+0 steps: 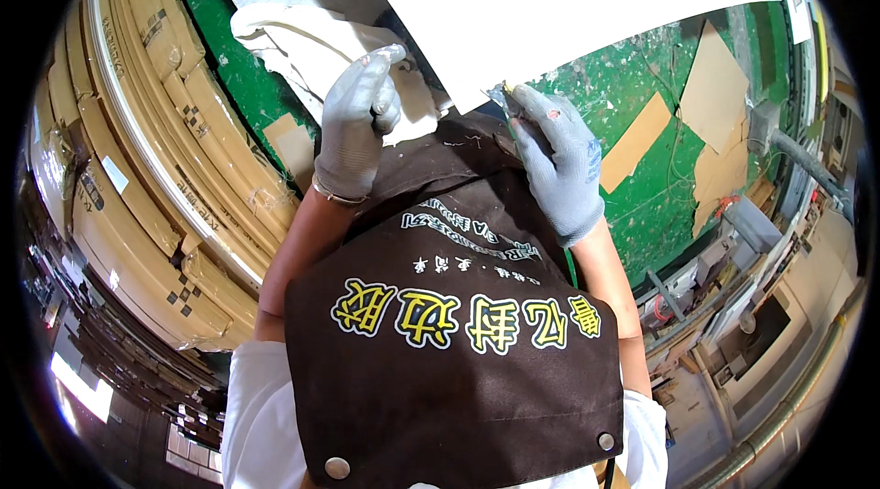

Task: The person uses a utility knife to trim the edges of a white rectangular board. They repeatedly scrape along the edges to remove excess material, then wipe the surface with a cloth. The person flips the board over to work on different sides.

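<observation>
A large white panel (568,3) stretches across the top of the head view, one corner pointing down between my hands. My right hand (559,154), in a grey glove, is closed on a small thin tool (499,97) with a metallic-looking tip near that corner; fingers cover most of its handle, so its exact kind is unclear. Left of the panel's edge, my left hand (362,113), also gloved, has its fingers curled together; whatever they may hold is hidden. Beneath and beside it lies a crumpled white cloth (293,44).
Long cardboard-wrapped packages (151,168) are stacked along the left. Flat cardboard pieces (637,141) lie on the worn green floor (655,214) at right. A metal pipe (811,168) and machine parts stand farther right. My brown apron (458,388) hangs in front of me.
</observation>
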### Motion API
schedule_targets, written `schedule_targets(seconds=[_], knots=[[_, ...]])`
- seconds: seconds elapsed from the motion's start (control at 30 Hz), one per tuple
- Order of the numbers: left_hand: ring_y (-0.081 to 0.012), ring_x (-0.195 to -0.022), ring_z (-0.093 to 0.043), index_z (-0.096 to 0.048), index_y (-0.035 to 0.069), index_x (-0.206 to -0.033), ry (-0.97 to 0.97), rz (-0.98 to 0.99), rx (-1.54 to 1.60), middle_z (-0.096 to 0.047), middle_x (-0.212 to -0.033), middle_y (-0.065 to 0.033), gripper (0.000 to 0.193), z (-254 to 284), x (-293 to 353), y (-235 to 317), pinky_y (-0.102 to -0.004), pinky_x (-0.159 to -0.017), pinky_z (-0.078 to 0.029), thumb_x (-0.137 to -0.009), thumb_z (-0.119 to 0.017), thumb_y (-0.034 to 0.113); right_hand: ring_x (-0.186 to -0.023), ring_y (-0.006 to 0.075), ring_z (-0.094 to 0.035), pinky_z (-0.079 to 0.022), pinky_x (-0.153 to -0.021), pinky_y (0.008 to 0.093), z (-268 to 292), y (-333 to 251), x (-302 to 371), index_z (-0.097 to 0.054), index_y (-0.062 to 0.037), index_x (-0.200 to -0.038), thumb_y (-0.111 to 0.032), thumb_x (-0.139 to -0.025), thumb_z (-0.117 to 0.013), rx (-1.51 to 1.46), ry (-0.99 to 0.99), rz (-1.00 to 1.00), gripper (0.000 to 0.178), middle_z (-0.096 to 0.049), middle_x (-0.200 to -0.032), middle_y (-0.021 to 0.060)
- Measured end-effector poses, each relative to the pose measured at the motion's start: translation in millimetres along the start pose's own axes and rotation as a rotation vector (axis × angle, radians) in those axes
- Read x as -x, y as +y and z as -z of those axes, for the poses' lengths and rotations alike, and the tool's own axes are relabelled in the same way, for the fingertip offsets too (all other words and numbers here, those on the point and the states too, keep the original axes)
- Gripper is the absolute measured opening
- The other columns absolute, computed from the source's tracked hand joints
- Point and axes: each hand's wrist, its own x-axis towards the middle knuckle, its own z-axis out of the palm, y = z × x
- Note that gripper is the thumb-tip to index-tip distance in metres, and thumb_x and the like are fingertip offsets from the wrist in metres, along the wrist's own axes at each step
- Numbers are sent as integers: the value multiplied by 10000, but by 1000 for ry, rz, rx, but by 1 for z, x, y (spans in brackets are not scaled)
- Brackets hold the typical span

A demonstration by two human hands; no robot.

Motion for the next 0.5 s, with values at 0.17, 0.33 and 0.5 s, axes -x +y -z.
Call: schedule_targets(seconds=[0.17,0.33,0.5], knots=[[-36,-510,-300,-619,-31,-1124,-26,-4,-2,-334,-620,58,343,6,-1,-4,-211,-458,-240,-1045,-402,223,-854,315,-632,-514,-729,382,1,-11,9,-635,-114,-1199,-32,-803,-602,140,-313,149,406,-630,-952,119],[-43,-494,-263,-582,-50,-1163,-25,-4,-4,-290,-607,64,336,5,-1,-1,-210,-456,-225,-1039,-404,208,-864,329,-651,-517,-794,383,6,-17,-3,-649,-32,-1138,-14,-858,-618,-299,-126,-17,282,-668,-953,159],[-44,-488,-241,-561,-55,-1184,15,50,64,-265,-599,68,327,-3,5,4,-208,-455,-213,-1033,-413,194,-1123,362,-596,-502,-914,397,-6,-16,-1,-645,-37,-1155,-61,-865,-633,-250,-205,135,292,-600,-1220,197]])
